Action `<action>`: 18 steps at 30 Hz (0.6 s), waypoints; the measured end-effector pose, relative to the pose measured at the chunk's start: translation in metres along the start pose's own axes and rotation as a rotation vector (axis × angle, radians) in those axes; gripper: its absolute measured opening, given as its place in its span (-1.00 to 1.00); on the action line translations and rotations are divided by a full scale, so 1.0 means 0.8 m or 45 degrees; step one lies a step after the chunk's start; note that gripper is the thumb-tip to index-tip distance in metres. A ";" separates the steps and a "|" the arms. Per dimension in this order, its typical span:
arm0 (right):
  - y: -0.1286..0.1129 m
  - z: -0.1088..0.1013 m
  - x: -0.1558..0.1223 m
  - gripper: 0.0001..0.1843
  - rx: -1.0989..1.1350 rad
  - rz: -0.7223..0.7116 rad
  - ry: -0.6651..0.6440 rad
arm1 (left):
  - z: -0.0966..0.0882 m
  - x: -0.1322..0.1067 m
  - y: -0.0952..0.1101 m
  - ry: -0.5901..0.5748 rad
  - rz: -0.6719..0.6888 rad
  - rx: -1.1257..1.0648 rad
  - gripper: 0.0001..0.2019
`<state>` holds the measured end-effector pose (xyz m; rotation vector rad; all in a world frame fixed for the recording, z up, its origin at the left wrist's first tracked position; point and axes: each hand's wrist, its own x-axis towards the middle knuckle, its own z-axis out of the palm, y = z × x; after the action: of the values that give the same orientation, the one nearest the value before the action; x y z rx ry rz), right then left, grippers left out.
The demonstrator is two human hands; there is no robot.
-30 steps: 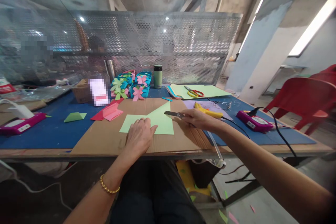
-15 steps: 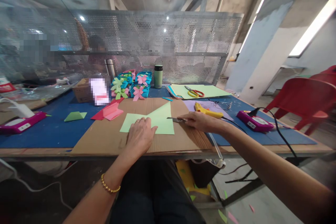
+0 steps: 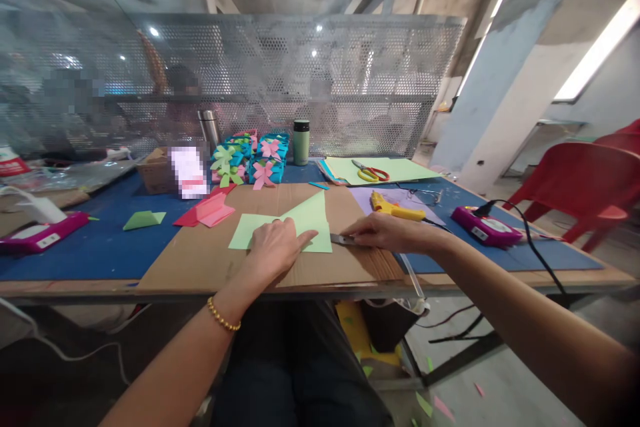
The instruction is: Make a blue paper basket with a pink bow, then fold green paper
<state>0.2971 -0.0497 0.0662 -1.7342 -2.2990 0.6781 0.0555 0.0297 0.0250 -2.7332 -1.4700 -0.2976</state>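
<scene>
A light green paper sheet (image 3: 313, 217), one corner folded up into a triangle, lies on a brown cardboard mat (image 3: 200, 257). My left hand (image 3: 277, 247) presses flat on the sheet, index finger stretched toward its right edge. My right hand (image 3: 385, 232) is closed on a utility knife (image 3: 343, 239), whose blade tip sits at the sheet's lower right corner.
A yellow glue gun (image 3: 397, 208), yellow-handled scissors (image 3: 369, 175) on green sheets, pink devices (image 3: 487, 228) with a black cord, folded pink paper (image 3: 213, 210), teal boxes with paper flowers (image 3: 253, 160), two flasks and a red chair (image 3: 590, 187) surround the mat. A perforated metal screen stands behind.
My right hand drew the knife down along the sheet's right edge toward me. My left hand slid right and stretched its index finger out.
</scene>
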 end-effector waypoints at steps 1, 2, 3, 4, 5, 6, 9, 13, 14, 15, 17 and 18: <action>0.001 -0.001 -0.002 -0.56 0.017 -0.007 -0.025 | -0.002 0.004 -0.001 -0.026 0.001 -0.007 -0.34; 0.002 -0.002 -0.003 -0.55 0.034 -0.016 -0.046 | -0.003 0.008 -0.003 -0.050 0.003 -0.015 -0.32; 0.003 -0.003 -0.004 -0.54 0.049 -0.028 -0.064 | -0.004 0.011 -0.004 -0.072 0.006 -0.021 -0.31; 0.003 -0.003 -0.004 -0.53 0.062 -0.043 -0.080 | -0.005 0.013 -0.006 -0.089 0.007 -0.027 -0.30; 0.002 -0.002 -0.003 -0.52 0.070 -0.059 -0.092 | -0.005 0.015 -0.007 -0.103 0.002 -0.031 -0.28; 0.001 -0.002 -0.002 -0.52 0.072 -0.073 -0.100 | -0.006 0.016 -0.007 -0.112 -0.008 -0.032 -0.26; -0.003 0.001 0.000 -0.53 0.043 -0.095 -0.096 | -0.005 0.019 -0.003 -0.120 -0.054 -0.023 -0.21; -0.006 0.004 -0.002 -0.54 -0.012 -0.098 -0.041 | -0.004 0.024 0.003 -0.126 -0.094 -0.005 -0.17; -0.006 0.005 -0.003 -0.54 -0.021 -0.099 -0.030 | -0.004 0.025 0.004 -0.130 -0.099 0.000 -0.17; -0.006 0.006 -0.005 -0.54 -0.028 -0.100 -0.023 | -0.004 0.026 0.005 -0.135 -0.104 0.005 -0.17; -0.005 0.008 -0.007 -0.54 -0.044 -0.106 -0.021 | -0.003 0.028 0.006 -0.143 -0.118 0.015 -0.18; -0.005 0.009 -0.007 -0.55 -0.053 -0.109 -0.023 | -0.003 0.028 0.006 -0.147 -0.124 0.020 -0.19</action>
<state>0.2920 -0.0580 0.0622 -1.6423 -2.4009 0.6366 0.0714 0.0455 0.0318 -2.7136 -1.6294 -0.1319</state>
